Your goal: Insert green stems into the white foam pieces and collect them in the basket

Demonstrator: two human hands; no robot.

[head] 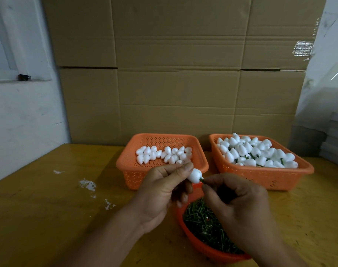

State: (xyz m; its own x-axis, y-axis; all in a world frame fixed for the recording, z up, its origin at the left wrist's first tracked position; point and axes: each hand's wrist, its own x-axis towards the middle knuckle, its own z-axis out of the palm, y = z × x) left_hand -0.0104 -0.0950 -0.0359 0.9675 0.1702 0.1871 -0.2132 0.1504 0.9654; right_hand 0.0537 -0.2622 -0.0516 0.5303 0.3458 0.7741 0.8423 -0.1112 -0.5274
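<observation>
Above the round orange bowl [191,234] of loose green stems [204,222], a single white foam piece [253,175] is held up between the two hands. It is pinched by the left hand [160,193], thumb and forefinger closed on its far end, so that its blunt end is turned toward the right hand [239,203]. A green stem [202,180] is pinched between the right thumb and forefinger, the other fingers curled under; only a short dark tip shows, touching the foam, so the stem is judged to be partly pushed in. How deep it sits cannot be told.

The holding seems chosen for control: the foam is steadied at one end while force is applied along its axis from the other. The work is done directly over the bowl, probably so that the next stem is close at hand.

Two orange baskets are set behind on the yellow table [48,209]. The left basket [125,170] is thinly filled with plain foam pieces [164,154], within reach of the left hand. The right basket [260,180] is heaped with finished pieces [256,151], green stems showing among them, and is judged to be where this one belongs. White crumbs [88,185] are scattered on the table to the left. Cardboard sheets [183,74] are stood against the wall behind.
</observation>
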